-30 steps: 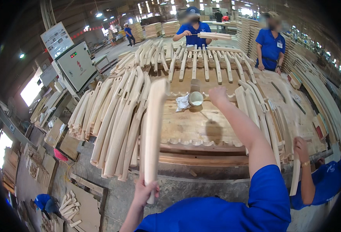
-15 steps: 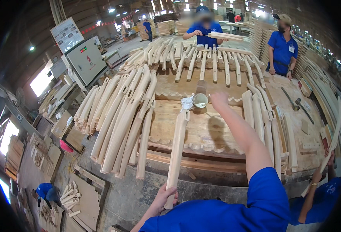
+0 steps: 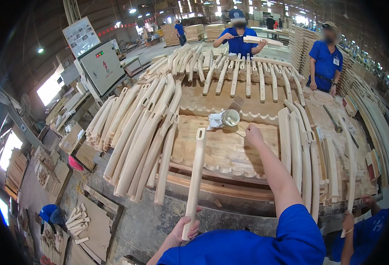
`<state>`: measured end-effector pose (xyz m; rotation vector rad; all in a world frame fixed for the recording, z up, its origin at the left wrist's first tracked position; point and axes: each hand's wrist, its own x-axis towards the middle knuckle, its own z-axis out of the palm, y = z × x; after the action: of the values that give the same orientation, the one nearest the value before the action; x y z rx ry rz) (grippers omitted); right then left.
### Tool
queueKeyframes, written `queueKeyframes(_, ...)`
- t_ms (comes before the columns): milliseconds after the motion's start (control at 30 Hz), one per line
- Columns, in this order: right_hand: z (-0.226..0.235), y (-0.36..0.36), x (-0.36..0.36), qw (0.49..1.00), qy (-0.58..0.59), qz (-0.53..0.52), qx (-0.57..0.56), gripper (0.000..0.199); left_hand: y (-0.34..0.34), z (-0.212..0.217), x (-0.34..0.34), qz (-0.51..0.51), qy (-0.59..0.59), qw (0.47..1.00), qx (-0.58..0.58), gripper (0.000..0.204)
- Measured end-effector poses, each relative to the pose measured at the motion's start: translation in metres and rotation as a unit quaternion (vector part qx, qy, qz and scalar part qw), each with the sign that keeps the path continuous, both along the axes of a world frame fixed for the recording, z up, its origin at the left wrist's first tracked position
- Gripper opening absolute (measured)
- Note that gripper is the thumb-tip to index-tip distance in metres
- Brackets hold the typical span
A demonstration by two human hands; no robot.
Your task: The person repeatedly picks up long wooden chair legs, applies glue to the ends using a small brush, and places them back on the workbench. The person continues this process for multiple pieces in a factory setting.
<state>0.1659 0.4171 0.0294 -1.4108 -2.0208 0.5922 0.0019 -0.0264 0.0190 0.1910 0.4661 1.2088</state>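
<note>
My left hand [image 3: 186, 229] is wrapped round the lower end of a long, pale slotted wooden piece [image 3: 195, 181]. It tilts up and away from me, with an oval slot in its far end. Over the bench, my right hand [image 3: 253, 134] is closed on a thin stick [image 3: 240, 126] that slants toward the mouth of a small cup [image 3: 231, 118]. The stick's tip is too small to make out. White cloth or paper [image 3: 215, 120] lies against the cup's left side, on the plywood bench top [image 3: 229, 148].
Stacked wooden pieces [image 3: 143, 128] fill the bench's left, with several more [image 3: 295, 141] at right. Scalloped wooden strips [image 3: 229, 169] cross the bench. One co-worker [image 3: 238, 42] opposite holds a wooden piece; another person [image 3: 325, 62] stands far right. A third person's hand [image 3: 348, 221] grips a long piece nearby.
My right hand has drawn nearer to me, and the stick now shows clearly. The wooden piece in my left hand has shifted slightly left and turned. The cup now leans more toward my right.
</note>
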Motion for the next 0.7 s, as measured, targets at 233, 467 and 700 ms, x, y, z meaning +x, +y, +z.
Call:
queueKeyframes(233,-0.011,0.011,0.015,0.998,0.010,0.001,0.061,0.022,0.001,0.008,0.011,-0.032,-0.010,0.999,0.012,0.063)
queueKeyframes(467,0.021,-0.018,0.004,0.998,-0.058,-0.027,0.027,0.017,0.000,-0.023,0.016,0.005,0.031,0.999,-0.004,0.054)
queueKeyframes(700,0.027,-0.019,0.011,0.995,-0.064,-0.034,0.074,0.013,0.012,-0.026,0.016,0.035,0.248,0.968,-0.010,0.038)
